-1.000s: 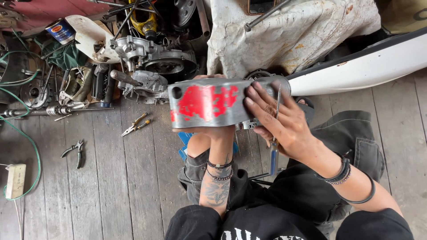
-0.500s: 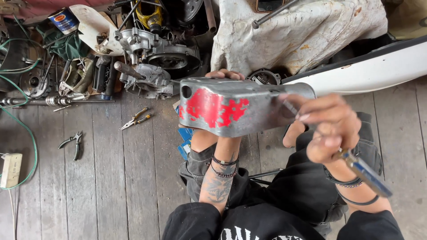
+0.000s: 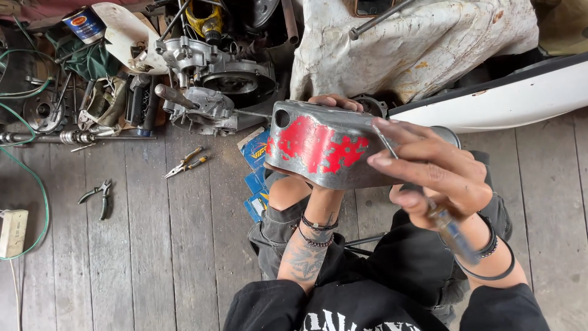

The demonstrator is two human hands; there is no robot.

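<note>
the metal cover [image 3: 324,150] is the big thing in the middle, held up over the person's knees. it is dull grey, smooth and curved like a shell, with patchy red paint worn away in spots and a small round hole near its left end.

the left hand [image 3: 327,104] is mostly hidden behind the metal cover. only the fingertips curl over its top edge, so it grips the cover from the back.

the right hand [image 3: 432,178] is at the right end of the metal cover. its fingers are bent and closed around a screwdriver [image 3: 429,205] with a thin shiny shaft and a blue see-through handle. the shaft tip touches the cover's right end, and the long fingers rest on the cover too.

above and left of the metal cover sits a lumpy grey engine block [image 3: 214,79], greasy and full of round parts. just left of the cover lie flat blue boxes [image 3: 256,178] on the wooden floor [image 3: 153,245], which is made of grey worn planks. further left are yellow-handled pliers [image 3: 185,162] and small dark pliers [image 3: 98,195]. above and right of the cover is a stained, crinkled white cloth [image 3: 416,49] and a smooth white panel [image 3: 508,101].
</note>
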